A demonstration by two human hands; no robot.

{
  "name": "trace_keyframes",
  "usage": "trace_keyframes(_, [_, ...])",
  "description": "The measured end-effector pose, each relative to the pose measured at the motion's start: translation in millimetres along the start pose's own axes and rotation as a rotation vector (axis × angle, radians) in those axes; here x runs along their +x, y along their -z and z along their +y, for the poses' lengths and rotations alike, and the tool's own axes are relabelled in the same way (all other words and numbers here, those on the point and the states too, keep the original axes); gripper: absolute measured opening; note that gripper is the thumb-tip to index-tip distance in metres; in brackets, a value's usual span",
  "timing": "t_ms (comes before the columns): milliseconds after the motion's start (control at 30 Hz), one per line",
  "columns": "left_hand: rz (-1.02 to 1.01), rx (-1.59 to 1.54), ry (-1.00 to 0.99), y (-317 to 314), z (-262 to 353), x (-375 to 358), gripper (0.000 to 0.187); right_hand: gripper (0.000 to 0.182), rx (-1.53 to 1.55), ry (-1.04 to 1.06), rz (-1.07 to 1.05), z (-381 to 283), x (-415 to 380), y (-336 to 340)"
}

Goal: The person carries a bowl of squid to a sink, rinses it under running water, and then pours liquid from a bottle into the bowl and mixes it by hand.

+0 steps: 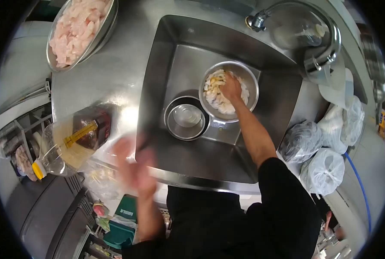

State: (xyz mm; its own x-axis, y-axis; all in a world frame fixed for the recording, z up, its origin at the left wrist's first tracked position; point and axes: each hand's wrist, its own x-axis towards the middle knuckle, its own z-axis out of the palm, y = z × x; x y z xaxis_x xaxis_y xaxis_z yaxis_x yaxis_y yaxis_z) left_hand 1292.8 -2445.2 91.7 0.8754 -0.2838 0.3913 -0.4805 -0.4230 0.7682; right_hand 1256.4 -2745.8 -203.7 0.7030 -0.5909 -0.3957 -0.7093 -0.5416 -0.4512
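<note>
My right hand [231,87] reaches down into a round metal bowl [253,96] in the sink [188,60]. Its fingers are sunk in pale, whitish pieces [219,101] with some yellow among them, so the fingertips are hidden. My left hand [136,162] is over the sink's front left edge, smeared by motion, and its fingers cannot be made out. Left of the bowl, nested metal pots [173,128] with a small clear container [187,115] inside stand on the sink bottom.
A metal bowl of pale pink meat [78,32] stands at the upper left. A large plastic bottle with a yellow cap [38,169] lies at the left. The faucet [257,21] is behind the sink. Tied plastic bags [323,171] sit at the right.
</note>
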Motion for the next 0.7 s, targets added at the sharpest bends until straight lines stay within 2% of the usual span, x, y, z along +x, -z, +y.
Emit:
trace_keyframes(33, [-0.298,-0.044,0.1,-53,-4,3,0.032,0.044,-0.006,0.003,-0.001,3,-8,10])
trace_keyframes(67, [-0.526,-0.13,0.151,-89,-7,5,0.034,0.048,0.04,0.074,-0.129,11,-17,19])
trace_keyframes(100, [-0.652,-0.39,0.449,-129,-24,-11,0.037,0.053,0.083,0.141,-0.261,17,-27,27])
trace_keyframes(133, [-0.726,-0.537,0.664,-164,-42,-25,0.041,0.053,0.072,0.14,-0.267,17,-37,39])
trace_keyframes(200, [-0.76,-0.265,0.614,-231,-90,-50,0.052,0.066,0.107,0.305,-0.134,15,-62,55])
trace_keyframes(233, [-0.701,-0.49,0.951,-254,-95,-49,0.058,0.066,0.106,0.301,-0.135,17,-65,50])
trace_keyframes(267, [-0.615,-0.715,1.279,-273,-99,-47,0.064,0.071,-0.077,0.209,-0.11,17,-64,39])
trace_keyframes(300, [-0.616,-0.714,1.276,-290,-107,-52,0.064,0.077,-0.258,0.112,-0.085,15,-64,28])
trace_keyframes(333, [-0.647,-0.502,1.21,-307,-119,-64,0.069,0.075,-0.326,-0.005,-0.051,7,-63,19])
trace_keyframes(367, [-0.664,-0.296,1.139,-325,-131,-80,0.073,0.075,-0.33,0.001,-0.051,19,-52,6])
trace_keyframes(400, [-0.536,-0.38,1.109,-348,-150,-104,0.07,0.074,-0.033,-0.175,-0.002,34,-31,-16])
trace_keyframes(433, [-0.531,-0.385,1.101,-346,-150,-90,0.07,0.073,0.27,-0.351,0.047,42,-16,-25])
trace_keyframes(467, [-0.694,-0.335,1.001,-330,-144,-77,0.066,0.067,0.122,-0.237,-0.039,36,-19,0])
trace_keyframes(500, [-0.852,-0.286,0.892,-318,-140,-66,0.063,0.067,0.119,-0.246,-0.04,37,-23,23])
trace_keyframes(533, [-0.947,-0.186,0.71,-311,-139,-62,0.063,0.069,0.298,-0.095,-0.205,42,-23,46])
trace_keyframes(567, [-0.942,-0.189,0.711,-306,-131,-62,0.063,0.072,0.472,0.06,-0.376,40,-25,63])
trace_keyframes(600, [-0.855,-0.097,0.395,-299,-121,-65,0.069,0.08,0.372,0.223,-0.293,33,-31,75])
trace_keyframes(633, [-0.75,-0.003,0.08,-295,-115,-64,0.075,0.08,0.369,0.226,-0.297,26,-29,73])
trace_keyframes(667, [-0.881,0.117,0.163,-298,-107,-58,0.084,0.081,0.015,0.211,-0.217,14,-26,66])
trace_keyframes(700, [-0.874,0.119,0.164,-306,-111,-55,0.084,0.082,-0.338,0.194,-0.127,6,-22,61])
